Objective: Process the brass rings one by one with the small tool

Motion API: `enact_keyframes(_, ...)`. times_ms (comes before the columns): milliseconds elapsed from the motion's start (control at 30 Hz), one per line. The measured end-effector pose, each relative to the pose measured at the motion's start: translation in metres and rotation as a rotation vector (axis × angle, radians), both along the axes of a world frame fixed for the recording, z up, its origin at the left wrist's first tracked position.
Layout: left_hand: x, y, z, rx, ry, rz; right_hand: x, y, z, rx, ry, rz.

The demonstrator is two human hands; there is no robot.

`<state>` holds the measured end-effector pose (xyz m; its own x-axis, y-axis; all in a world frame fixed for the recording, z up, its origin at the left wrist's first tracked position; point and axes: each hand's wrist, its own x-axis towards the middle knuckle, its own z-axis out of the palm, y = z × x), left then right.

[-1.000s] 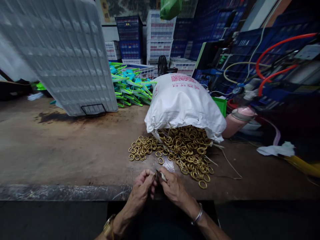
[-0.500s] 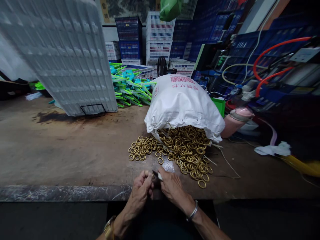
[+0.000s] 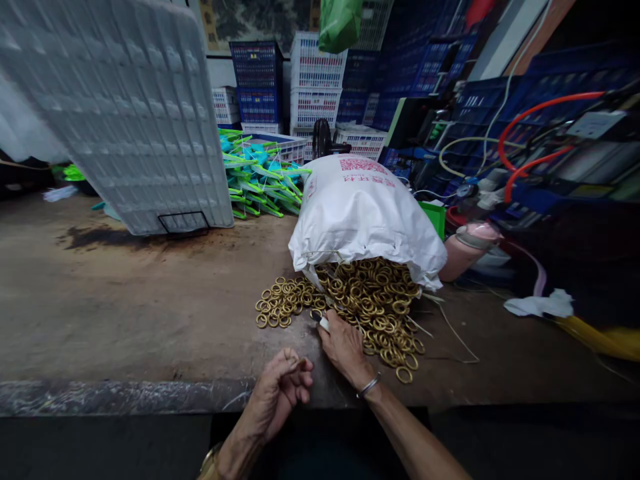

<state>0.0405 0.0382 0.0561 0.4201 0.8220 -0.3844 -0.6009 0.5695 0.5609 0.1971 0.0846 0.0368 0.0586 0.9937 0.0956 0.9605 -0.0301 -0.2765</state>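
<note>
My right hand (image 3: 344,347) is closed around a small tool (image 3: 324,323) with a white handle and a dark tip. That tip reaches the loose brass-coloured rings (image 3: 284,297) on the table, by a ring at the near edge of the pile. Nearer to me, my left hand (image 3: 283,383) is raised by the table edge, palm turned inward, its fingers loosely curled and apart. I see nothing held in it. A white woven sack (image 3: 367,207) with red print lies on its side, and a heap of rings (image 3: 375,300) spills from its mouth.
A ribbed translucent panel (image 3: 135,127) stands at the left on the wooden table (image 3: 150,320). Green and turquoise pieces (image 3: 260,177) lie behind the sack. At the right are a pink bottle (image 3: 467,247), red tubing (image 3: 505,140) and a crumpled white cloth (image 3: 540,303). Stacked crates (image 3: 315,73) fill the back.
My hands, close together before, have separated. My right hand has moved forward with the tool to the rings, while my left stays near the edge with its fingers loosened.
</note>
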Motion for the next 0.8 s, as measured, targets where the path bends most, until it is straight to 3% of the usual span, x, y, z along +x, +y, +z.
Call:
enact_keyframes(167, -0.005, 0.007, -0.006, -0.174, -0.096, -0.006, 0.003, -0.002, -0.007, 0.059, -0.015, 0.025)
enact_keyframes(267, -0.002, 0.009, -0.007, -0.211, -0.039, 0.031, 0.005, -0.006, -0.009, 0.072, 0.038, 0.066)
enact_keyframes(467, 0.005, 0.010, -0.003, 0.075, 0.360, 0.049, -0.002, -0.019, 0.003, 0.104, 0.364, 0.239)
enact_keyframes(567, 0.006, 0.013, -0.001, 0.201, 0.502, -0.009, -0.009, -0.025, 0.013, 0.124, 0.489, 0.309)
enact_keyframes(667, 0.004, 0.015, -0.001, 0.263, 0.545, -0.050, -0.015, -0.027, 0.021, 0.071, 0.647, 0.285)
enact_keyframes(800, 0.003, 0.014, -0.006, 0.403, 0.590, 0.051, -0.018, -0.025, 0.024, -0.081, 0.811, 0.166)
